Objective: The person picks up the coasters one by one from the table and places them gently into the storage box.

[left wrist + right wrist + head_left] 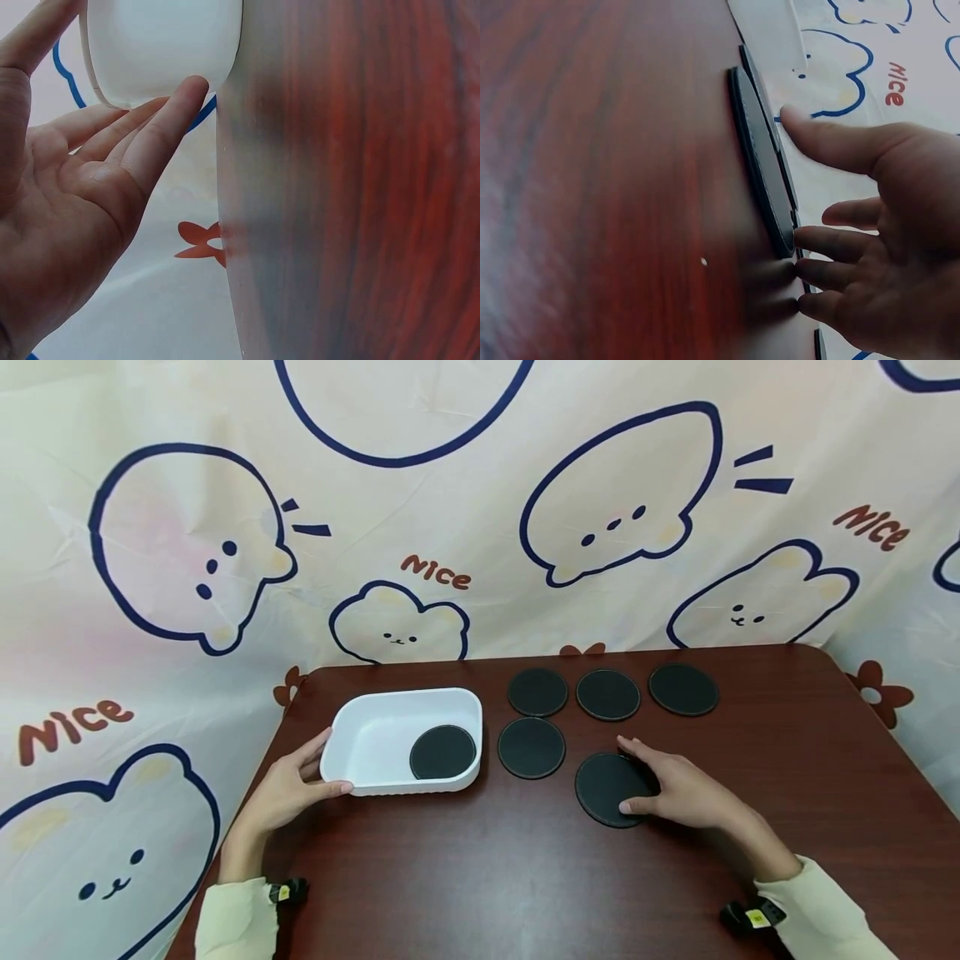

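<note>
My left hand [283, 789] holds the left end of a white plastic tray [371, 727], thumb at its near corner and fingers along its left side. Inside the tray, toward its right end, lies a round black coaster [442, 753]. Over another black coaster [603, 787] on the table, my right hand [686, 789] spreads thumb and fingers apart. In the right wrist view, the thumb [840, 142] stands off that coaster's surface and the fingertips come right up to its edge.
Several more black coasters lie flat on the dark red-brown wooden table [480, 877]: one [531, 747] right of the tray, and others [537, 692] in a row along the back edge. A cartoon-printed cloth [495, 510] hangs behind the table.
</note>
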Demonstrator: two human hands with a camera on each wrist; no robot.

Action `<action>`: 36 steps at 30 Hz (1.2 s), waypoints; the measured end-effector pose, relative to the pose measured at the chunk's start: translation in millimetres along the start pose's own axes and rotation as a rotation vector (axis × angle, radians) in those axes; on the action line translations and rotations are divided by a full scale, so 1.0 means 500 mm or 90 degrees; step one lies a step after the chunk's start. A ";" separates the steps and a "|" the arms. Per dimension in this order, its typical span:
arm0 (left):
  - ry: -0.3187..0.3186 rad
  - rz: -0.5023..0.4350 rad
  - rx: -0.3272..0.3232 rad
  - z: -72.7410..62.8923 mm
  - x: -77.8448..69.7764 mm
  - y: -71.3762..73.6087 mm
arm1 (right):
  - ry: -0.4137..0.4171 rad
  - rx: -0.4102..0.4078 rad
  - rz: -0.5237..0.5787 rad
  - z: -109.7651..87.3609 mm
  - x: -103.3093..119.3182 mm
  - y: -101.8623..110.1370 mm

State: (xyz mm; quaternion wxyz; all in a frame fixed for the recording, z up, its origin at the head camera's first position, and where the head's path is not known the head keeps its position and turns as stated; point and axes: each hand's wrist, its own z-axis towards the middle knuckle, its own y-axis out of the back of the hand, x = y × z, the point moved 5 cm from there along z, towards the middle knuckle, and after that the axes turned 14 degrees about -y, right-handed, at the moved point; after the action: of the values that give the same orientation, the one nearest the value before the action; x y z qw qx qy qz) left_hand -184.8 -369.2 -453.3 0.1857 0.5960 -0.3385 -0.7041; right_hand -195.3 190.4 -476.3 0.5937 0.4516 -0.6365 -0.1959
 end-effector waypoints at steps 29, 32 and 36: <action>0.008 0.006 0.005 0.000 -0.006 -0.002 | -0.050 -0.071 0.002 -0.003 0.012 0.039; 0.005 0.007 0.003 0.000 -0.006 -0.002 | -0.051 -0.052 0.028 -0.002 0.006 0.046; -0.001 0.008 0.002 0.001 -0.006 -0.002 | -0.055 0.000 0.114 0.000 -0.009 0.054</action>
State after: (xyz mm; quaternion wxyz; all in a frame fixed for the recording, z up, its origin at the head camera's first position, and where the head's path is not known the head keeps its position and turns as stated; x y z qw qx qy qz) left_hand -184.7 -366.4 -451.5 0.1890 0.5938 -0.3437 -0.7025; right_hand -205.1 207.9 -458.0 0.5811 0.3837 -0.6993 -0.1614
